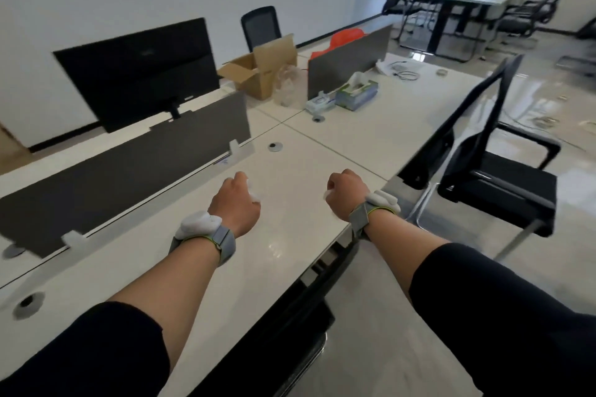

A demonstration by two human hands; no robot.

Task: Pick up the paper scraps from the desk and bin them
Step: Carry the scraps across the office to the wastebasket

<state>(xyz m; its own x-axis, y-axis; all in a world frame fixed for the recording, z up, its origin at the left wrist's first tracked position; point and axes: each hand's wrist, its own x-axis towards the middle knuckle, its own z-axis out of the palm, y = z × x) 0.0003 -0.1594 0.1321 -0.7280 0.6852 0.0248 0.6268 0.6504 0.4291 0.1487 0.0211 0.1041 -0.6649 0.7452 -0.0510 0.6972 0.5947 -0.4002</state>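
Both of my hands are held out over the white desk, each curled into a fist. My left hand is closed around white paper scraps that peek out between the fingers. My right hand also grips a white paper scrap, visible at the thumb side. Each wrist wears a grey strap with a white device. No loose scraps show on the desk near my hands, and no bin is in view.
A grey divider panel and a black monitor stand at the left. Further along are a cardboard box, a tissue box and cables. A black chair stands at the desk's right edge.
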